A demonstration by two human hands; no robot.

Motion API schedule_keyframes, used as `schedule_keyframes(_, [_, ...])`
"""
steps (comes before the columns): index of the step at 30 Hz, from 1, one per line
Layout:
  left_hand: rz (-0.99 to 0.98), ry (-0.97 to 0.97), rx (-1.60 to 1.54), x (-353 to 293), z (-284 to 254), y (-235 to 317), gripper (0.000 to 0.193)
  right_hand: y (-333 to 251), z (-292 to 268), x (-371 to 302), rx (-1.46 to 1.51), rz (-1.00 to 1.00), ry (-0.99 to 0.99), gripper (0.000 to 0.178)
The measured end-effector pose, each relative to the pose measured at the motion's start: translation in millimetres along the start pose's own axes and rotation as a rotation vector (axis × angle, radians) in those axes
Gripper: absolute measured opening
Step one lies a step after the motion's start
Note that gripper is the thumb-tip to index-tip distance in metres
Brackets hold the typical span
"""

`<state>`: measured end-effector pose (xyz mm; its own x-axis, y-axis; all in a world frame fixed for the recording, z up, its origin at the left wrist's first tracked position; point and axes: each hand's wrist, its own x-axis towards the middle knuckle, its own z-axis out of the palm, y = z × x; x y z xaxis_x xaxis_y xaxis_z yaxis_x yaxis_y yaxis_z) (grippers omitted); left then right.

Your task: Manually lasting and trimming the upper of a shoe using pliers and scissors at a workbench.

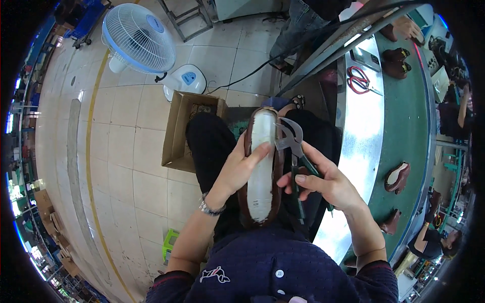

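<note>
A brown shoe upper (244,204) lies sole side up over my lap, its white insole (261,187) facing me and the brown edge folded around it. My left hand (241,164) is closed round its left side, thumb pressed on the insole. In my right hand (323,182) is a pair of lasting pincers (292,137) with a curved metal head and dark green handles. The handles are spread and the fingers wrap them. The pincers' head is at the shoe's upper right edge; whether the jaws bite the leather I cannot tell.
An open cardboard box (174,134) stands on the floor left of my knees, with a white-blue fan (139,38) beyond it. At right, a metal ledge (361,136) holds red-handled scissors (358,81). Several brown shoes (398,178) sit on the green conveyor belt (404,126). Other people work nearby.
</note>
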<state>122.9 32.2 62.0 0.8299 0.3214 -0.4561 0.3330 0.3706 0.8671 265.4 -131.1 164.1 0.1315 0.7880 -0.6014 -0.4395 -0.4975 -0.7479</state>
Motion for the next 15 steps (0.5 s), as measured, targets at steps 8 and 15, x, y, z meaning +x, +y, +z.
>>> schedule_keyframes(8, [0.382,0.23,0.358,18.2,-9.5,3.5,0.063,-9.2,1.9,34.5,0.05,0.154,0.058,0.065])
schedule_keyframes(15, [-0.024,0.119,-0.338,43.8,-6.3,27.9,0.041,7.9,8.3,35.7,-0.431,0.043,0.135,0.061])
